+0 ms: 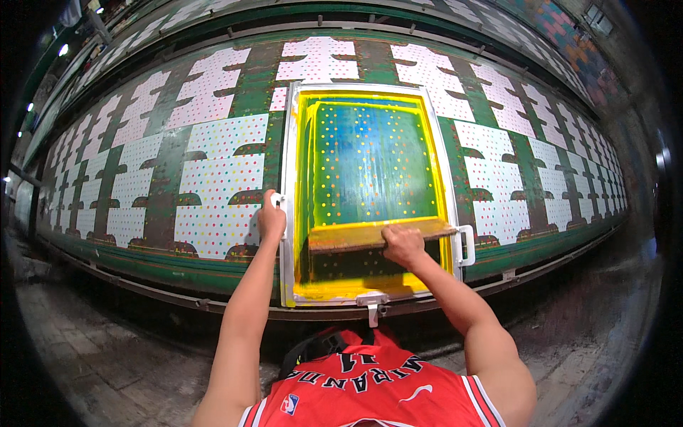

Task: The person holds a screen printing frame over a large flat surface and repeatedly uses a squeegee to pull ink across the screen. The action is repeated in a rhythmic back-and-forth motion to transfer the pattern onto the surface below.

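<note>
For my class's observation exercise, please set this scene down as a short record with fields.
Left hand: gripping the left handle of the white frame
Right hand: gripping a wooden squeegee across the screen's lower part
Screen: yellow smears along its borders
Right handle: white, unheld
Table: long, green
Garment-shaped pieces: pale, dotted, laid in rows

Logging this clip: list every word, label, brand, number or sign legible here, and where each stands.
Red jersey: black lettering and a black number, upside down; legible, but not copied here.
Same jersey: small multicoloured badge, its details too small to read, and a curved white mark.
White screen frame: no writing discernible.
Dotted panels: no writing discernible.
</note>
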Motion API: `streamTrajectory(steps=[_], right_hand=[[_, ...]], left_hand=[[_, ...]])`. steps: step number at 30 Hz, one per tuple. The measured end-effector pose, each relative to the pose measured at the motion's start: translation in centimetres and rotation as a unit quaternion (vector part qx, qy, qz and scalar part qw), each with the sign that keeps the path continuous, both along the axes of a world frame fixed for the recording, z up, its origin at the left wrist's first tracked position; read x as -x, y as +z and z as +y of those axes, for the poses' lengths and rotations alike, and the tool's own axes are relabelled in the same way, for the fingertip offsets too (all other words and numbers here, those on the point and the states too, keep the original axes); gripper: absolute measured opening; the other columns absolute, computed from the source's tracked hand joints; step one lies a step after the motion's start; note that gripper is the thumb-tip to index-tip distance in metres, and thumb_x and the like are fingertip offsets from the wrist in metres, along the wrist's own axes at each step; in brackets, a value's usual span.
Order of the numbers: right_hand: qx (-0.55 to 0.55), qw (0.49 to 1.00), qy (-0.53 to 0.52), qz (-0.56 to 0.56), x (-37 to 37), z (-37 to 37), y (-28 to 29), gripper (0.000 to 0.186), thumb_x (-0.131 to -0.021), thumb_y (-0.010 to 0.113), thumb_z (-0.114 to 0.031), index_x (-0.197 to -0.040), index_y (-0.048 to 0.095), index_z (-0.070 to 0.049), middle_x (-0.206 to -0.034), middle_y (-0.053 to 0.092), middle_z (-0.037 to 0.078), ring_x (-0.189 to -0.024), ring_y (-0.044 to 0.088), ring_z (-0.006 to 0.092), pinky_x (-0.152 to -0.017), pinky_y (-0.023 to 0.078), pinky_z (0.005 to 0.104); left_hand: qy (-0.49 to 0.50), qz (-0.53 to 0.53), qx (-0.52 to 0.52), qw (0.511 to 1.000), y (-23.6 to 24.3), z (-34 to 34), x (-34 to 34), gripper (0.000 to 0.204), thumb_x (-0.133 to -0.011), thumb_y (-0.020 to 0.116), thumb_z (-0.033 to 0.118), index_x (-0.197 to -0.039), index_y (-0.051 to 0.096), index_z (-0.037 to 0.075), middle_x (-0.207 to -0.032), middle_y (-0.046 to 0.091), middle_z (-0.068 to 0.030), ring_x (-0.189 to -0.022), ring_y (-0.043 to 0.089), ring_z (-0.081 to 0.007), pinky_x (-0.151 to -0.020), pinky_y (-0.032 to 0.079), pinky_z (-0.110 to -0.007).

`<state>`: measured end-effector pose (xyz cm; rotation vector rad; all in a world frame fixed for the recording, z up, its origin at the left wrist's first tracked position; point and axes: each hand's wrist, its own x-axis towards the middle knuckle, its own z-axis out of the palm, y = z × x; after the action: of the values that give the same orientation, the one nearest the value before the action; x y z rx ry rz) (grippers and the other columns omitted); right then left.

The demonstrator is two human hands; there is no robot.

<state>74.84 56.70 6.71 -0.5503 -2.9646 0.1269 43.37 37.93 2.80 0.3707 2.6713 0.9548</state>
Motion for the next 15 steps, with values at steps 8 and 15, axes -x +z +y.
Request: streamTrajectory(steps=[8,15], right_hand=[[-0.017,0.999,-0.023,0.014,13.6,14.6,-0.3,0.014,-0.073,0.064,-0.02,-0.076,0.07,-0.008,-0.08,0.072,0.017,-0.071,0.072,0.036,-0.063,0.056,0.0489],[-0.067,0.996,-0.018,0.057,23.5,24.8,-0.2,0.014,-0.071,0.065,-0.02,-0.072,0.072,-0.008,-0.074,0.071,0.019,-0.069,0.072,0.0363,-0.062,0.057,0.0477]], left_hand=[[-0.016,0.028,-0.028,0.999,-0.4,-0.1,0.0,0.049,-0.092,0.059,0.006,-0.137,0.05,0.024,-0.104,0.07,-0.0246,-0.099,0.066,-0.0465,-0.081,0.049,-0.053],[-0.017,0.06,-0.053,0.997,-0.6,0.2,0.1,0.051,-0.089,0.061,-0.001,-0.134,0.053,0.021,-0.104,0.07,-0.0246,-0.098,0.066,-0.0441,-0.081,0.05,-0.051]])
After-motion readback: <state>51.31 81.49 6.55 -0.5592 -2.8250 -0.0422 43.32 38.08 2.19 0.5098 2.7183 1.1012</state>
